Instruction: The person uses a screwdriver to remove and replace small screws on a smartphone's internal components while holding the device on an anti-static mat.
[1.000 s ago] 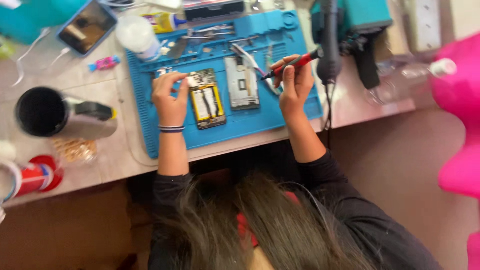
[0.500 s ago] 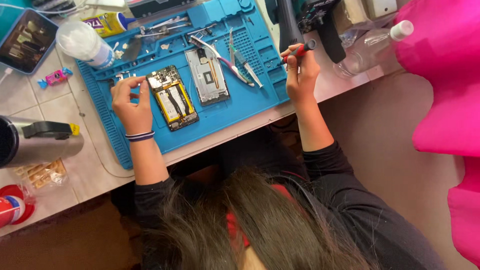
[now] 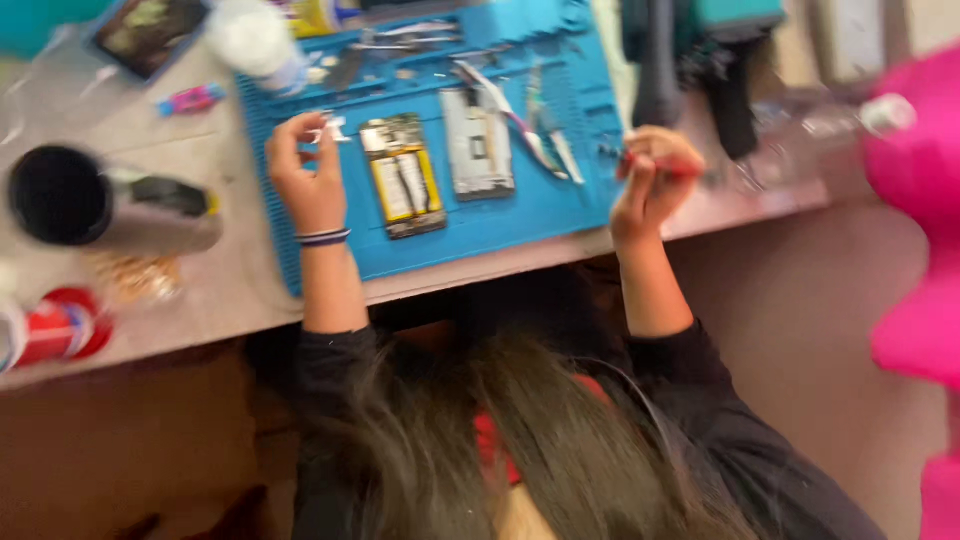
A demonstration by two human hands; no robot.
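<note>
Whole frame motion-blurred. Left hand (image 3: 308, 172) pinches a small pale bit (image 3: 330, 128), too blurred to identify. Right hand (image 3: 655, 172) curls over a red tool (image 3: 655, 165); tip and most of shaft hidden by the fingers. Dark device (image 3: 148, 30) at 11 o'clock cut by top edge. Red can (image 3: 50, 330) at 9 o'clock cut by left edge. Pink object (image 3: 920, 200) at 3 o'clock runs off right edge, kind unclear. Small tools (image 3: 400, 35) at 12 o'clock smeared, not separable.
</note>
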